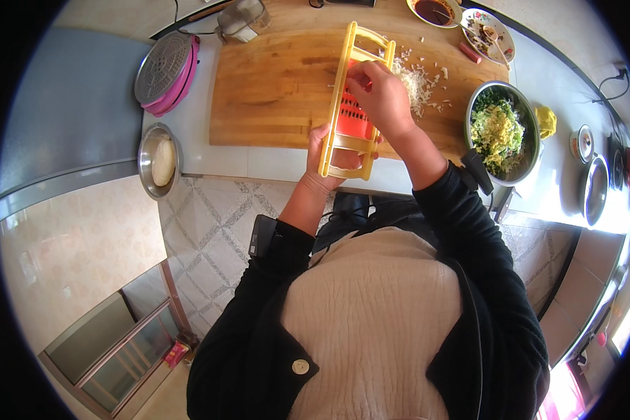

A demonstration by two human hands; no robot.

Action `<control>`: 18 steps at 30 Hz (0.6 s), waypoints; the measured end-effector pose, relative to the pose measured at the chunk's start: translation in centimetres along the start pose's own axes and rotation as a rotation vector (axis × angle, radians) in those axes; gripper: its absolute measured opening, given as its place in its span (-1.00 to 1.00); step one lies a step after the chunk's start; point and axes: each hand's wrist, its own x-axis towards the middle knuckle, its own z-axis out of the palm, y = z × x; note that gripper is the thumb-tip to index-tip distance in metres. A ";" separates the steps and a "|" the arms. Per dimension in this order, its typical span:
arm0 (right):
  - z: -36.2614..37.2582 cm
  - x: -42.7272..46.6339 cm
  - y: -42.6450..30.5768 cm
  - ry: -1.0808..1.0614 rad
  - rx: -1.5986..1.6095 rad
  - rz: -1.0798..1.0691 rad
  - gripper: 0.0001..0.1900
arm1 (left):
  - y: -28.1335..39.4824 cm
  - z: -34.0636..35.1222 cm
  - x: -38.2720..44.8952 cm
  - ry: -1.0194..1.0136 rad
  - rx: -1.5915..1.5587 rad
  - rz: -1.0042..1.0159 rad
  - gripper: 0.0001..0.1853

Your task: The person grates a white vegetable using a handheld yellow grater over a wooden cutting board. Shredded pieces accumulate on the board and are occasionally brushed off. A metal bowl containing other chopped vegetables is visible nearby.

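My left hand (316, 161) grips the near end of a yellow-framed grater (337, 100), which I hold tilted above the wooden board. The fingers of my right hand (389, 97) are bent against the grater's red perforated plate (354, 124). They hide whatever may be pinched between them and the plate. White shreds (417, 86) lie in a loose heap on the cutting board (273, 94), just right of the grater. A steel bowl (531, 157) stands near my right forearm, filled with chopped greens and yellow crumbled pieces (496, 126).
At left are a pink electric pan (170, 79) and a steel bowl (145, 176) with dough (164, 161). A bowl of dark sauce (433, 11), a floral plate (506, 44) with a spoon, and a reddish stick (470, 53) lie at the back right. A yellow cloth (546, 122) touches the greens' bowl.
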 end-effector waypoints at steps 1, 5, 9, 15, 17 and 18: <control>0.0 0.0 -0.1 -0.003 -0.002 -0.022 -0.85 | 0.0 0.0 0.0 0.012 0.005 0.000 -0.26; -0.1 0.2 -0.6 -0.033 0.034 -0.001 -0.84 | 0.0 -0.1 -0.2 -0.004 -0.031 0.005 -0.26; -0.3 0.2 -0.9 -0.027 0.016 0.045 -0.83 | 0.0 -0.1 -0.2 0.006 0.018 0.014 -0.24; -1.4 -0.6 1.3 0.107 0.020 0.035 -0.88 | 0.8 -0.3 -0.4 -0.003 0.028 0.055 -0.14; -2.1 -0.9 3.0 0.205 -0.044 0.019 -0.87 | 1.2 -0.5 -0.5 -0.023 0.027 0.072 -0.11; -2.6 -0.9 4.0 0.155 -0.220 -0.006 -0.83 | 1.4 -0.6 -0.5 -0.044 0.016 0.076 -0.10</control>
